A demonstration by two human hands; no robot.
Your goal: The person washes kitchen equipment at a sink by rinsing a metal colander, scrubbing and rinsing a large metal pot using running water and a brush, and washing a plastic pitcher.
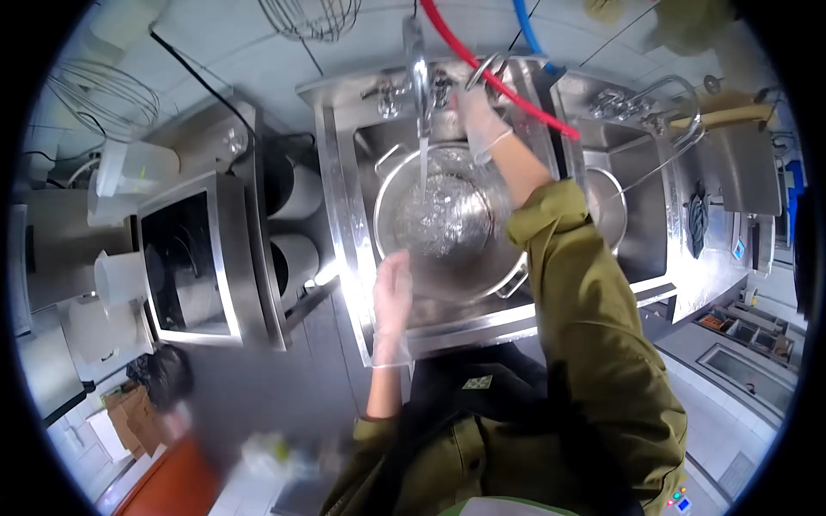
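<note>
Overhead view of a person at a stainless-steel sink (367, 146), wearing olive sleeves and clear disposable gloves. A large two-handled steel pot (469, 279) sits in the left basin, below the faucet (416, 64), one loop handle toward the far left and the other toward the near right. A stream of water (423, 168) falls into it.

The work looks partway along. Done so far: the pot is in place under the spout, the faucet is on, and rippling water covers at least part of the bottom. Left, by the look of it: the faucet is not yet shut off and the pot has not been lifted out. The water seems to lie well below the rim — its exact depth is hard to judge.

The right hand (482, 120) reaches to the far side, beside the faucet's right knob (442, 86); whether it grasps anything cannot be told. The left hand (392, 292) is at the pot's near-left rim, fingers together and slightly bent — contact is unclear. A red hose (533, 112) crosses beyond the right hand. In the right basin stands another metal pot (609, 206).
</note>
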